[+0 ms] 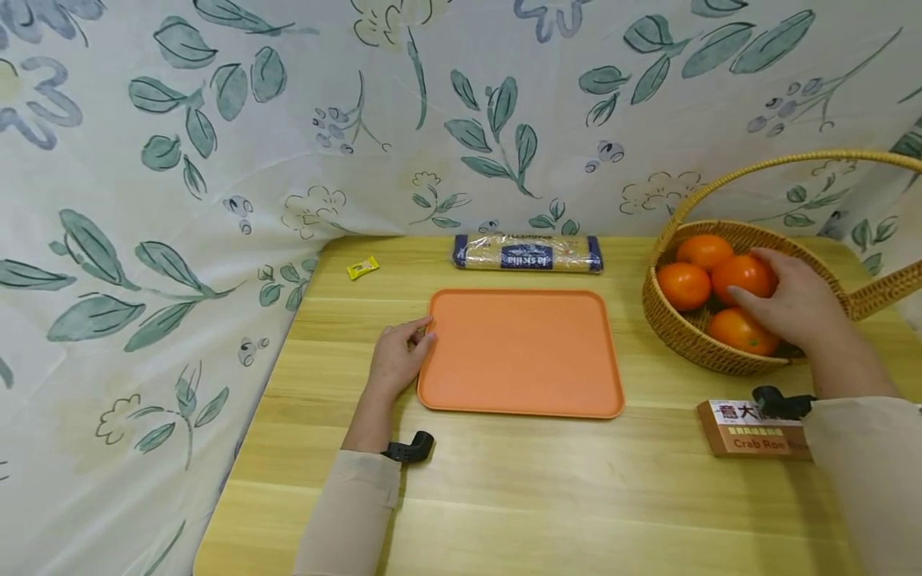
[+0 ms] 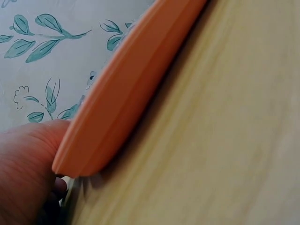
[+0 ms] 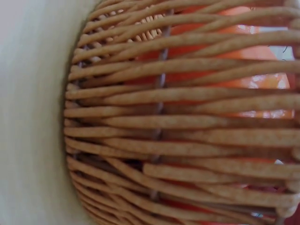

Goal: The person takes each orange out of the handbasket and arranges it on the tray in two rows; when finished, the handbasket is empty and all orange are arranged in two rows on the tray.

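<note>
My left hand (image 1: 398, 352) grips the left rim of an orange rectangular tray (image 1: 520, 352) lying on the wooden table. The left wrist view has the tray's side wall (image 2: 112, 103) close up, with the hand (image 2: 28, 164) at its corner. Over at the right, my right hand (image 1: 803, 304) reaches into a wicker basket (image 1: 659, 320) and grips a glossy orange (image 1: 740, 276), thumb on one side and fingers on the other. Several oranges lie in the basket, one of them (image 1: 742, 331) in front under the hand. Woven basket wall (image 3: 187, 126) fills much of the right wrist view.
Behind the tray lies a pack of spaghetti (image 1: 527, 253). A small yellow-wrapped candy (image 1: 362, 267) is at the back left. A brown box (image 1: 756, 445) labelled Crab Roe sits below the basket, partly under the right sleeve. The basket's tall handle (image 1: 785, 160) arches above it.
</note>
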`<control>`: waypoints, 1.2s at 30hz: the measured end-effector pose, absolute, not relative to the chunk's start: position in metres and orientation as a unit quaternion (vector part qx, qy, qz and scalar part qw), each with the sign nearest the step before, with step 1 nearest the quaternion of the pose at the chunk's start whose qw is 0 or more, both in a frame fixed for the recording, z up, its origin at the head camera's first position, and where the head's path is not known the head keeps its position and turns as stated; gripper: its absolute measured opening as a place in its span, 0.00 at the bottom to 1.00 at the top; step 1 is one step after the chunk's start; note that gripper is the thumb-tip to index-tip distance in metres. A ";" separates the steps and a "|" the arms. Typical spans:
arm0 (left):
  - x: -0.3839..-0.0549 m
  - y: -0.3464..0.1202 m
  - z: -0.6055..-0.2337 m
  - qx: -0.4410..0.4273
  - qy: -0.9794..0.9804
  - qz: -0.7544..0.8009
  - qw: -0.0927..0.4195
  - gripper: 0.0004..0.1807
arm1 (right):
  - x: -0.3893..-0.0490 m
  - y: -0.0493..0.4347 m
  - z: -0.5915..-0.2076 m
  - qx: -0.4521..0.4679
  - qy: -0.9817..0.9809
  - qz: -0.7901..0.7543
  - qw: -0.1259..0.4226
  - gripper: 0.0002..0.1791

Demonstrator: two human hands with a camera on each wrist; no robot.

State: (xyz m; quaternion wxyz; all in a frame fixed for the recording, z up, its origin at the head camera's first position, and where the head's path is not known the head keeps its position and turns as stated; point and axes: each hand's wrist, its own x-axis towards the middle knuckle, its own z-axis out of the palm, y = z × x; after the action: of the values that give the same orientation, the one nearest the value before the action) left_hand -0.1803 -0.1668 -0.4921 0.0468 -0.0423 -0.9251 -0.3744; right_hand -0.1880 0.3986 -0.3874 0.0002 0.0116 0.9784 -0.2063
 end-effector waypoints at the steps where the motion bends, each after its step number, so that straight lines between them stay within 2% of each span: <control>1: -0.180 -0.167 -0.492 -0.041 -0.925 -0.375 0.047 0.19 | -0.188 0.398 -0.386 0.010 0.978 -0.208 -0.002 0.46; 12: -0.179 -0.167 -0.491 -0.039 -0.926 -0.373 0.044 0.19 | -0.182 0.381 -0.368 0.036 0.973 -0.225 -0.039 0.50; 19: -0.179 -0.167 -0.492 -0.044 -0.923 -0.379 0.049 0.19 | -0.167 0.352 -0.349 0.061 0.971 -0.225 -0.059 0.52; 28: -0.180 -0.169 -0.494 -0.049 -0.925 -0.374 0.054 0.20 | -0.148 0.304 -0.339 0.004 0.957 -0.266 -0.112 0.49; 36: -0.180 -0.169 -0.495 -0.051 -0.925 -0.373 0.055 0.20 | -0.137 0.247 -0.362 -0.064 0.943 -0.295 -0.140 0.50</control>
State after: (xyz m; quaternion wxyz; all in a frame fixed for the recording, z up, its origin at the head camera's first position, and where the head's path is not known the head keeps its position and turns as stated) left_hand -0.1795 -0.1694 -0.4953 0.0551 -0.0510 -0.9249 -0.3726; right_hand -0.1368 0.2471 -0.3616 -0.1398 -0.0637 0.9430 -0.2952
